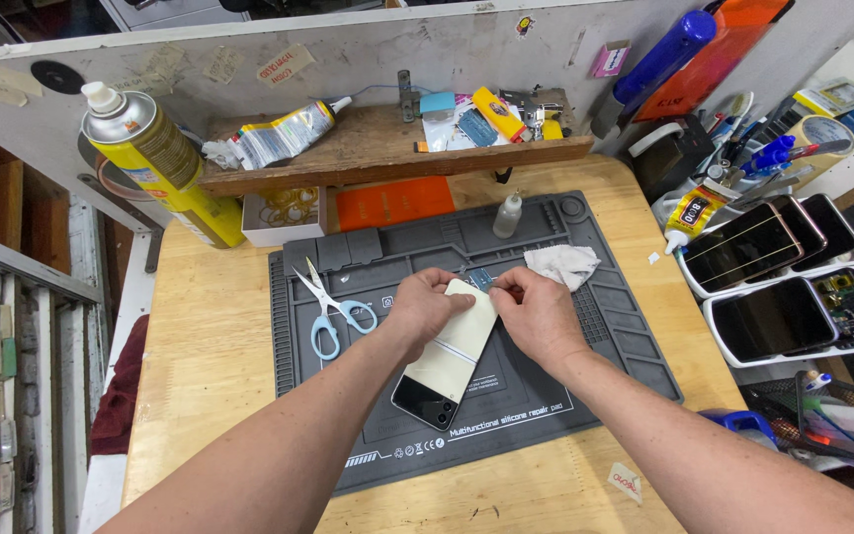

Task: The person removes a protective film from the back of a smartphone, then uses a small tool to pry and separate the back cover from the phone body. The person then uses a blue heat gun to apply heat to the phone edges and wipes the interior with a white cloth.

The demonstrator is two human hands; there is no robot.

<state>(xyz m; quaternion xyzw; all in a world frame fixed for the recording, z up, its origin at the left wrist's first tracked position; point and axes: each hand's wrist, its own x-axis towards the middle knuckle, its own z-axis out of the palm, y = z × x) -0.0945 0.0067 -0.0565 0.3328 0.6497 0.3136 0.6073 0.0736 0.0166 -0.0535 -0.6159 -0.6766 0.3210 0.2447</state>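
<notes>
phone's [452,348] top edge under fingers [447,287], forearms cut off below

Blue-handled scissors [331,307] on grey silicone mat [605,341], crumpled white cloth [561,265], small clear dropper bottle [508,216], yellow spray can [155,163], white trays of dark phones [778,282], wooden desk [205,346]

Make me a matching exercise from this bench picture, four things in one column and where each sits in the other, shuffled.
Things:
1. cream phone
2. scissors
3. white cloth
4. spray can

Places:
A. on the mat, just beyond the right hand
B. standing at the table's far left corner, off the mat
C. on the grey mat, held at its far end by both hands
D. lying on the mat, beside the left hand

Pairs: 1-C, 2-D, 3-A, 4-B
</notes>
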